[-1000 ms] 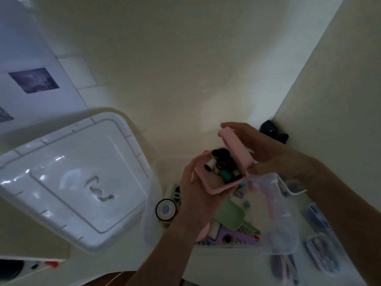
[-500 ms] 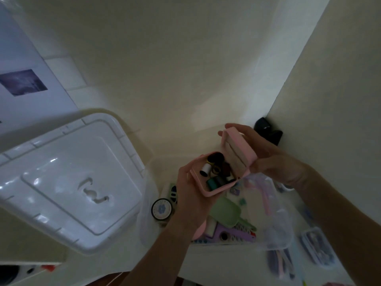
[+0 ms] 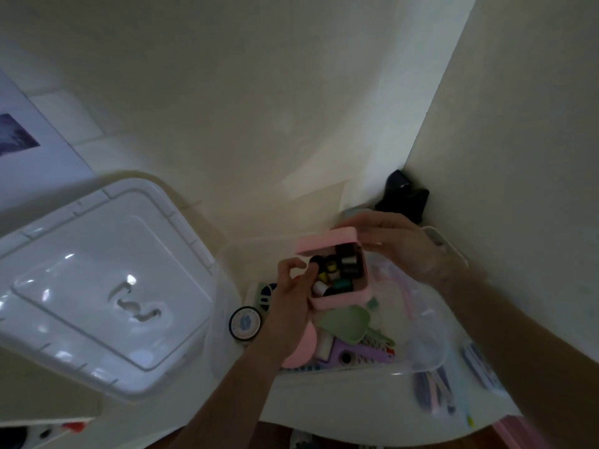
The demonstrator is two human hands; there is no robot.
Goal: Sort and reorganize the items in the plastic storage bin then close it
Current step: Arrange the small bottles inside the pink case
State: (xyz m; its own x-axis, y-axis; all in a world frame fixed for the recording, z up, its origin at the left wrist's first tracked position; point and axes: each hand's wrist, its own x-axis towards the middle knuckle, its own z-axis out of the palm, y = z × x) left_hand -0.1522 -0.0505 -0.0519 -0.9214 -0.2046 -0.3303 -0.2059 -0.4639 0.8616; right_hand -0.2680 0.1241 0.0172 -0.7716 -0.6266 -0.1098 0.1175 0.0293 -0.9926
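While your left hand (image 3: 293,296) cups the pink box (image 3: 340,286) from below and the side, fingers curled around its near-left wall, your right hand (image 3: 398,244) has the hinged pink lid (image 3: 327,243) by its far edge, fingers wrapped over the top, lid tilted partway down over the thread spools (image 3: 337,273). Box sits in the air above the clear storage bin (image 3: 227,254), not resting on anything. Judgement: you're mid-close on the sewing kit. Do it clean: keep the left hand level so the spools don't roll toward the hinge, check that no spool stands proud of the rim, and get your left thumb and fingertips off the rim before the lid lands or you'll pinch them or block the latch. Press down near the front edge, not at the hinge. Can't tell if there's a clasp; too dim. Below you, the bin holds a green scoop (image 3: 348,322), a purple tool (image 3: 359,353), a round tin (image 3: 245,324) and a clear zip bag (image 3: 418,319); pick a flat gap for the box before you lower it. White bin lid (image 3: 97,286) lies off to the left, well apart, so closing the bin comes later.
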